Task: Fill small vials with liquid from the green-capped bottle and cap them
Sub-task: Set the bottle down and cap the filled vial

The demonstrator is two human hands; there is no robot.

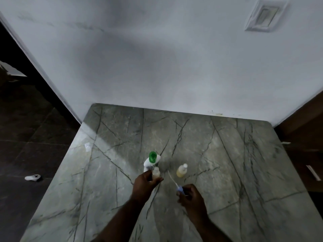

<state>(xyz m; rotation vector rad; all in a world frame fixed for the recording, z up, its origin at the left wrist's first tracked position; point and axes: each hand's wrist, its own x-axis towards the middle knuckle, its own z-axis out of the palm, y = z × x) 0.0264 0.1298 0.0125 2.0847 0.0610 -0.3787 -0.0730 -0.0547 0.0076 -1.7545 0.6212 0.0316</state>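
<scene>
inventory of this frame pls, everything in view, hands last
table: 1, grey-green marble with dark veins, against the white wall
green-capped bottle: 1, white body and green cap, mid table, just behind the left hand
held vial: 1, clear with pale liquid, in the left hand, in front of the bottle
standing vial: 1, clear with yellowish liquid and a white cap, upright on the table right of the bottle
blue cap with tube: 1, blue with a thin pale tube, in the right hand
small clear item: 1, whitish, near the table's left edge; too small to identify
white object: 1, on the dark floor, left
wall plate: 1, white, upper right wall
left hand: grips the held vial
right hand: pinches the blue cap
</scene>
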